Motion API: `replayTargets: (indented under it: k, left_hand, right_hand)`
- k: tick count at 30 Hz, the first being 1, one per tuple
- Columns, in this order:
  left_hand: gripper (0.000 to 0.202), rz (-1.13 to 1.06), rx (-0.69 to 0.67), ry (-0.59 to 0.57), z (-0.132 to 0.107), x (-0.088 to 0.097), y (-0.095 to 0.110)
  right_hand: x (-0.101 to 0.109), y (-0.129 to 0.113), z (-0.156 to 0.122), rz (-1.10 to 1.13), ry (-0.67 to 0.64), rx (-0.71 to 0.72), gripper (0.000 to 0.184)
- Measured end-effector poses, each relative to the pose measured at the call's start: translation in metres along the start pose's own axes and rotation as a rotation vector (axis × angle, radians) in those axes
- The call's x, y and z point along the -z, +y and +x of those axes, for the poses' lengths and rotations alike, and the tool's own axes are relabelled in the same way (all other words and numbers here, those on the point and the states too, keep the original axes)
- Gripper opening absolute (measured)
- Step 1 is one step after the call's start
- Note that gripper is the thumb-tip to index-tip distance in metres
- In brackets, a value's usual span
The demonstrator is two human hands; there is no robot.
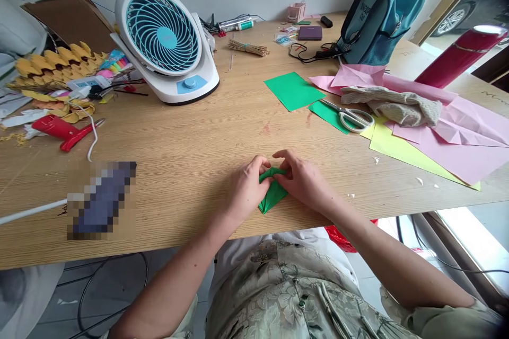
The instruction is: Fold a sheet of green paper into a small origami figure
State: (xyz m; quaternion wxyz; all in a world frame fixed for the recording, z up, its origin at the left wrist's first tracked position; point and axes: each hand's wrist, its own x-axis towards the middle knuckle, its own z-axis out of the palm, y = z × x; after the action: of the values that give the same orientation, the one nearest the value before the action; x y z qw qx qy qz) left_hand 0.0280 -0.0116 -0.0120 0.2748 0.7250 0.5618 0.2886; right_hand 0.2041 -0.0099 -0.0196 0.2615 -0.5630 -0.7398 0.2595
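A piece of folded green paper lies near the table's front edge, between my two hands. Creases fan out from its lower corner, and its upper edge is bent over into a narrow band. My left hand pinches the left end of that band between thumb and fingers. On the other side, my right hand grips the right end, its index finger arched above the paper. Parts of the paper are hidden under the fingertips.
Scissors rest on green sheets at the right, beside pink paper, yellow paper and a knit glove. A fan stands back left. A pixelated object and red-handled tool lie left.
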Motion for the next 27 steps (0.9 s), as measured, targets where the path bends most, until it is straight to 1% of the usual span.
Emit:
replayTargets:
  k: [2,3,5,6,8,11,14,16,20,23,27]
  left_hand:
    - [0.028,0.081,-0.039,0.058,-0.001,-0.003,-0.001]
    - [0.027,0.148,-0.083,0.080,-0.003,-0.004,-0.002]
    - [0.014,0.327,-0.218,0.077,-0.008,-0.004,-0.003]
    - [0.005,0.411,-0.292,0.057,-0.011,-0.005,-0.003]
    - [0.015,0.500,-0.395,0.002,-0.019,-0.005,-0.004]
    - [0.019,0.491,-0.476,-0.046,-0.035,-0.006,-0.008]
    - [0.031,0.470,-0.559,-0.049,-0.048,-0.006,-0.014]
    - [0.036,0.467,-0.570,-0.060,-0.053,-0.005,-0.018]
    - [0.043,0.471,-0.549,-0.125,-0.055,-0.004,-0.020]
    - [0.046,0.492,-0.529,-0.139,-0.055,-0.006,-0.015]
    - [0.050,0.517,-0.464,-0.128,-0.059,-0.011,-0.006]
  right_hand:
    - [-0.002,0.000,0.000,-0.109,0.073,0.085,0.040]
    - [-0.002,0.000,-0.001,-0.162,0.103,0.150,0.034]
    - [-0.001,-0.001,-0.004,-0.271,0.098,0.274,0.018]
    - [0.000,-0.002,-0.006,-0.324,0.070,0.321,0.015]
    - [0.002,-0.004,-0.010,-0.411,0.002,0.375,0.021]
    - [0.003,-0.004,-0.014,-0.521,-0.060,0.405,0.024]
    - [0.005,-0.002,-0.016,-0.588,-0.083,0.431,0.031]
    - [0.009,-0.001,-0.016,-0.607,-0.099,0.443,0.035]
    - [0.017,-0.003,-0.014,-0.640,-0.116,0.448,0.037]
    - [0.020,-0.001,-0.010,-0.652,-0.122,0.471,0.038]
    - [0.020,0.009,-0.004,-0.595,-0.128,0.530,0.045]
